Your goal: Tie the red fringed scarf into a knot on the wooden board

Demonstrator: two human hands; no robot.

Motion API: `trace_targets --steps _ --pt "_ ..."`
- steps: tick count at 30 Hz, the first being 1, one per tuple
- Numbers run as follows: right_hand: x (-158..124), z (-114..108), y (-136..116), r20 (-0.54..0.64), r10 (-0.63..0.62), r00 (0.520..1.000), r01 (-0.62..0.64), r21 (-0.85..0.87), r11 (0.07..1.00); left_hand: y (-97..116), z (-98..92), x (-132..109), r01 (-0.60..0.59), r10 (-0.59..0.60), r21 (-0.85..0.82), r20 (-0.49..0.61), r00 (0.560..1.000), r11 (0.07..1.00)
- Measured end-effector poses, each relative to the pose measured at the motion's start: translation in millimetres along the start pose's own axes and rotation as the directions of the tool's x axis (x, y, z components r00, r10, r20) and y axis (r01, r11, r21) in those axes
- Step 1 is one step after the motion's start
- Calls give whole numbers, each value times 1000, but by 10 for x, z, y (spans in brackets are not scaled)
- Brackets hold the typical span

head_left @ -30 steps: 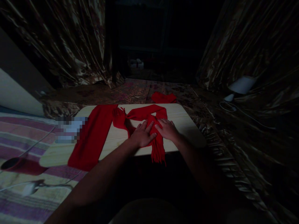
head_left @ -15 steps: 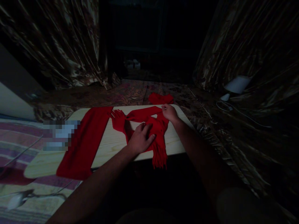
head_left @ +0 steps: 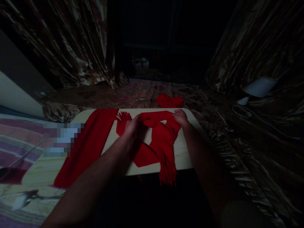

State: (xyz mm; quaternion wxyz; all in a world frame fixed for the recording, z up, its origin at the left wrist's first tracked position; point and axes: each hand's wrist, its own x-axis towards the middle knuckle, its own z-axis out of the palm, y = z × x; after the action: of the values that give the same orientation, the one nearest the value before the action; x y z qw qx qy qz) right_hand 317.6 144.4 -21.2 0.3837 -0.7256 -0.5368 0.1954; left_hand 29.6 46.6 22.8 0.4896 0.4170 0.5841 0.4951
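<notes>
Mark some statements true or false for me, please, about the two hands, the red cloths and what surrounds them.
1. The right hand holds the fringed red scarf near the far edge of the wooden table. True.
2. The left hand rests on the wide red cloth. False: it is at the fringed red scarf.
3. The fringe at the scarf's near end reaches past the table's near edge. True.
4. The white lamp stands on the wooden table. False: it is off the table, over to the right.
5. Another red cloth shows just beyond the table's far edge. True.
</notes>
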Motion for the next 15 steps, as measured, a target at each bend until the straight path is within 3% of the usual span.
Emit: trace_targets --steps 1,3,6,9,12,15 --pt "-6 -14 41 -4 -22 1000 22 6 1000 55 35 74 99 -98 -41 6 995 994" --pt "-39 -50 80 3 -87 996 87 -8 996 131 116 216 175 -175 5 -16 984 984" --pt "-102 -102 75 28 -190 981 190 9 982 175 216 418 79 -74 124 -43 996 989" --pt "-106 -148 93 -47 -246 968 250 173 952 187 261 578 -3 3 -4 0 1000 1000" --pt "-40 -205 166 -184 -180 966 228 282 932 180 277 687 5 -2 -92 38 999 996" --pt "-1 -267 229 -196 -71 978 121 255 959 143 298 761 26 -26 24 -33 999 999"
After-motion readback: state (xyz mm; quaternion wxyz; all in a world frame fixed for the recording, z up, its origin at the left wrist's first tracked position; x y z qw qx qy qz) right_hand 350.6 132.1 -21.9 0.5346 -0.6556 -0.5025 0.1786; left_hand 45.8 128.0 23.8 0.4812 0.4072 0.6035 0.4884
